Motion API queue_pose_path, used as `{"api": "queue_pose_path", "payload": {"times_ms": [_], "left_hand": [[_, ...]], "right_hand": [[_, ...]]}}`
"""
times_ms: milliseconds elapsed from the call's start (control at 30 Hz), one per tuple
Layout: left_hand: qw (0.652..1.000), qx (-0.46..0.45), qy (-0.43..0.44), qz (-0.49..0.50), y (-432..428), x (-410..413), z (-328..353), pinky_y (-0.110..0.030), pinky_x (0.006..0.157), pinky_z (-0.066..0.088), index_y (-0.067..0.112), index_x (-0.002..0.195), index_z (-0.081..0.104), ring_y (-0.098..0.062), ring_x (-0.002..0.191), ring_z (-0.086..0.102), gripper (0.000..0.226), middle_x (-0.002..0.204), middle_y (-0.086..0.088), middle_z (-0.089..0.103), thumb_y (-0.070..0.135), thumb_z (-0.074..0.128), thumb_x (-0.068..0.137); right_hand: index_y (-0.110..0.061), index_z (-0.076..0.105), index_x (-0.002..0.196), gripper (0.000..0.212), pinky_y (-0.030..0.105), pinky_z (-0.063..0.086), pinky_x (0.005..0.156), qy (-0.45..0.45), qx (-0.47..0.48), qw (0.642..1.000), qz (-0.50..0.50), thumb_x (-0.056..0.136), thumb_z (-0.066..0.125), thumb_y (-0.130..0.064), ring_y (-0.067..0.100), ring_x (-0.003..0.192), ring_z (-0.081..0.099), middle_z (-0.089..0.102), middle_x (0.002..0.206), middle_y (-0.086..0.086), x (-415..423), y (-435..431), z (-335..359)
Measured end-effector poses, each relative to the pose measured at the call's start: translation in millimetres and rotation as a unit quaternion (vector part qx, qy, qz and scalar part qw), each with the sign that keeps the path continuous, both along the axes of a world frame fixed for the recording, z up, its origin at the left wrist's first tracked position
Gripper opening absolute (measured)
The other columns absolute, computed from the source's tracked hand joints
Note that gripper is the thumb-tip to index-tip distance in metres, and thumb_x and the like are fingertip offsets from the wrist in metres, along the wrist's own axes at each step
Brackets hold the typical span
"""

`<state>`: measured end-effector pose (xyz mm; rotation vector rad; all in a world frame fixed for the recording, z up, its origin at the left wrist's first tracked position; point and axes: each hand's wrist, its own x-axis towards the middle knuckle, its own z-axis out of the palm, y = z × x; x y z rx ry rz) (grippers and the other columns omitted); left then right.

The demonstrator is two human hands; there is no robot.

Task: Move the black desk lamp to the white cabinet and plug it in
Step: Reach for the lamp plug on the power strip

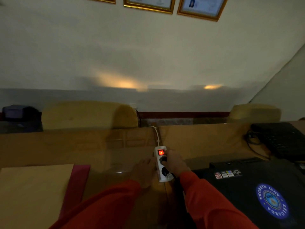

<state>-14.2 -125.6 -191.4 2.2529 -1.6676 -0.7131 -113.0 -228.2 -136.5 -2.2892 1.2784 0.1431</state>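
A white power strip (162, 164) with a lit red switch (161, 152) lies on the wooden desk (49, 146). My right hand (175, 162) grips a black plug (163, 159) seated at the strip's upper socket. A second black plug sits in the lower socket (165, 171). My left hand (144, 171) rests flat on the desk against the strip's left side, fingers together. Both arms wear red sleeves. No lamp or white cabinet is in view.
A closed black laptop (257, 192) with a blue round sticker lies at right, a black keyboard (282, 139) with cables behind it. A brown envelope (33, 192) on a red folder lies at left. Two tan chair backs (89, 114) stand beyond the desk by the wall.
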Motion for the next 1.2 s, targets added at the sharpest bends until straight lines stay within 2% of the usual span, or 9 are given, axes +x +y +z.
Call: {"api": "queue_pose_path", "payload": {"times_ms": [167,433,500,567,667,833,967,1100,1200], "left_hand": [[0.999,0.03,-0.007,0.028,-4,-4,0,-0.047,0.098,0.041,0.024,0.144,0.019,-0.028,0.121,0.045,0.066,0.139,-0.006,0.045,0.05,0.04,0.087],[0.996,0.064,0.03,0.045,-9,-2,7,-0.048,0.106,0.036,0.024,0.145,0.019,-0.03,0.13,0.04,0.064,0.146,-0.009,0.039,0.045,0.045,0.09],[0.996,0.066,0.052,0.043,-9,-1,13,-0.042,0.105,0.035,0.022,0.144,0.024,-0.028,0.129,0.043,0.059,0.145,-0.009,0.041,0.041,0.046,0.092],[0.992,0.072,0.087,0.052,-8,1,23,-0.036,0.104,0.034,0.02,0.14,0.033,-0.026,0.127,0.046,0.052,0.143,-0.008,0.045,0.037,0.048,0.093],[0.991,0.084,0.095,0.044,-3,2,51,-0.034,0.106,0.033,0.014,0.138,0.037,-0.026,0.128,0.044,0.046,0.143,-0.011,0.043,0.028,0.047,0.095],[0.993,0.041,0.111,-0.004,18,6,123,-0.034,0.097,0.039,0.001,0.126,0.048,-0.033,0.119,0.05,0.035,0.132,-0.021,0.052,0.015,0.049,0.094],[0.99,-0.11,0.09,0.01,52,7,187,-0.025,0.065,0.042,0.001,0.098,0.063,-0.035,0.09,0.062,0.019,0.098,-0.02,0.066,0.015,0.055,0.088],[0.99,-0.111,0.082,0.037,103,-2,236,-0.034,0.088,0.05,0.017,0.121,0.056,-0.02,0.101,0.061,0.034,0.117,-0.008,0.064,0.031,0.054,0.091],[0.985,-0.128,0.106,0.044,151,-13,264,-0.027,0.089,0.049,0.02,0.127,0.053,-0.014,0.103,0.059,0.036,0.122,-0.003,0.062,0.029,0.053,0.092]], "right_hand": [[-0.002,0.058,0.115,0.029,0.032,0.05,0.091,0.021,-0.002,1.0,0.002,0.088,0.062,-0.011,0.026,0.109,0.061,0.064,0.119,0.016,2,-3,-2],[-0.005,0.059,0.107,0.019,0.03,0.046,0.082,0.006,0.046,0.999,-0.001,0.089,0.058,-0.012,0.028,0.104,0.061,0.065,0.113,0.016,-3,-6,16],[-0.016,0.053,0.088,0.005,0.03,0.046,0.076,-0.014,0.059,0.998,-0.027,0.089,0.057,-0.013,0.025,0.092,0.062,0.065,0.098,0.01,-8,-5,24],[-0.021,0.044,0.074,0.021,0.028,0.05,0.068,-0.043,0.069,0.996,-0.048,0.09,0.056,-0.014,0.016,0.072,0.058,0.059,0.08,0.0,-13,-1,33],[-0.019,0.048,0.082,0.013,0.027,0.05,0.064,-0.103,0.074,0.989,-0.07,0.088,0.055,-0.011,0.013,0.071,0.058,0.06,0.079,0.002,-21,6,53],[-0.019,0.051,0.069,0.024,0.019,0.042,0.06,-0.253,0.094,0.953,-0.134,0.078,0.069,-0.006,0.002,0.063,0.054,0.054,0.068,-0.005,-39,30,99],[-0.015,0.059,0.079,0.016,0.017,0.042,0.053,-0.349,0.097,0.921,-0.143,0.077,0.073,-0.008,0.003,0.06,0.056,0.057,0.064,-0.007,-57,62,142],[-0.007,0.063,0.097,0.015,0.008,0.036,0.035,-0.447,0.163,0.867,-0.149,0.083,0.068,-0.008,-0.006,0.038,0.053,0.062,0.053,-0.012,-72,101,179],[-0.01,0.062,0.092,0.006,0.009,0.037,0.034,-0.458,0.204,0.85,-0.163,0.088,0.063,-0.013,-0.007,0.036,0.053,0.066,0.074,0.001,-79,133,194]]}}
